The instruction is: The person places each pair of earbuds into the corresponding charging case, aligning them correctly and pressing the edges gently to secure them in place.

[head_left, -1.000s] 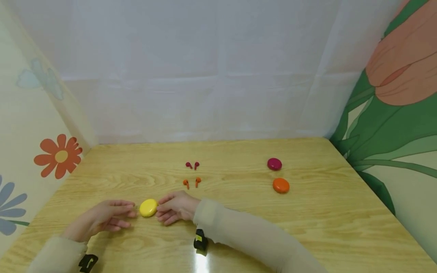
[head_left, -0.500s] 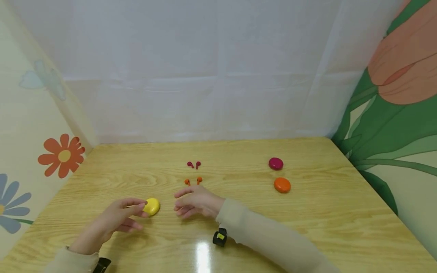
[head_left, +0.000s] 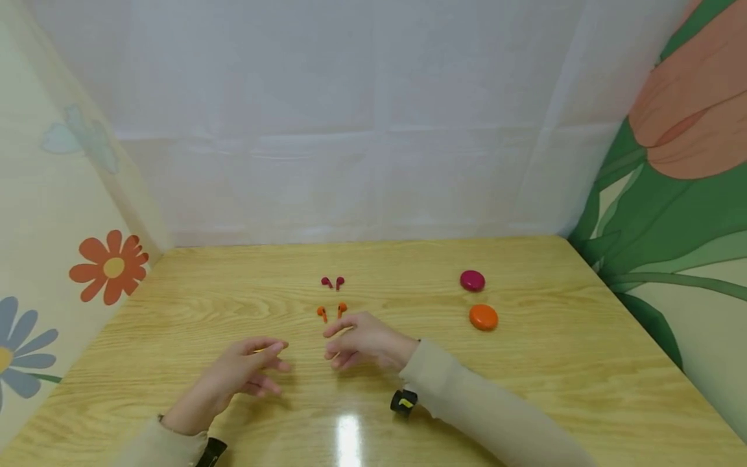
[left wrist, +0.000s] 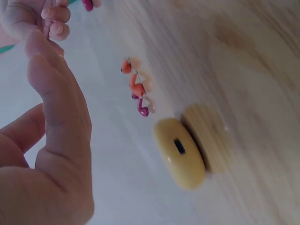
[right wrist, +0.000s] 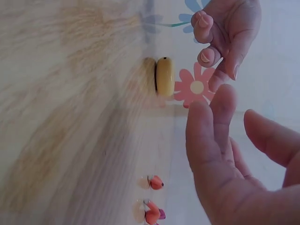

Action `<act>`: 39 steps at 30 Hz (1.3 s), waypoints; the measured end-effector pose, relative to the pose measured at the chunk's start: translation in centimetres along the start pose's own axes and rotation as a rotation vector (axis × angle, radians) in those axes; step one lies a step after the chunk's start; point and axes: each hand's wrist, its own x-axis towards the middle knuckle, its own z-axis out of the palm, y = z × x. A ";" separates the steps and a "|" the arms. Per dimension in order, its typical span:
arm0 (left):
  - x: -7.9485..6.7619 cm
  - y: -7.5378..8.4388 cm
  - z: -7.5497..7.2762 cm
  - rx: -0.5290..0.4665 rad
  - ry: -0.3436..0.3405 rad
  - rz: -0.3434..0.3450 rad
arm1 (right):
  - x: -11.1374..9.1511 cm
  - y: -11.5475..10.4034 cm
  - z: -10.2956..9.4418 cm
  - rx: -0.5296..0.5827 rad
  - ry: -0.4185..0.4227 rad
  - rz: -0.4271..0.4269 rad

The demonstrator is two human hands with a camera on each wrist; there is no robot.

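Screened tabletop booth: before you, a creased white sheet [head_left: 373,130] rises along the far edge of the wood-grain table [head_left: 554,376]; a flower-patterned panel [head_left: 35,201] flanks its left edge, a leaf-and-blossom panel [head_left: 688,227] its right, meeting the sheet near the far right corner. Home or studio, you cannot tell.

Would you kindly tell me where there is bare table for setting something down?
Bare: the table between the magenta earbuds and magenta case, and right of the orange case. Crowded: around the left hand, right hand, yellow case and orange earbuds.

The wood-grain table [head_left: 583,363] carries three rounded cases [left wrist: 178,161] and four earbuds [head_left: 342,307].
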 end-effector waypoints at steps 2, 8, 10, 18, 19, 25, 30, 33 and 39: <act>0.2 0.1 0.5 -0.008 0.003 0.003 | -0.3 0.0 -0.4 -0.028 -0.004 -0.014; 0.6 0.6 1.5 -0.031 0.002 0.024 | -0.9 0.0 -1.4 -0.047 0.000 -0.038; 0.7 0.7 1.7 -0.040 0.000 0.026 | -1.1 0.0 -1.7 -0.056 0.003 -0.040; 0.8 0.7 2.2 -0.054 -0.005 0.025 | -1.7 0.1 -2.2 -0.066 0.014 -0.043; 0.8 0.7 2.2 -0.054 -0.007 0.026 | -1.7 0.1 -2.3 -0.067 0.016 -0.043; 0.8 0.9 2.6 -0.056 -0.024 0.040 | -1.9 0.2 -2.5 -0.082 0.031 -0.036; 1.0 1.2 3.0 -0.065 -0.017 0.049 | -2.0 0.3 -2.9 -0.083 0.033 -0.040; 1.0 1.5 3.3 -0.072 -0.013 0.050 | -2.2 0.3 -3.2 -0.086 0.026 -0.044; 1.1 1.9 3.9 -0.074 -0.028 0.058 | -2.5 0.3 -3.6 -0.105 0.018 -0.043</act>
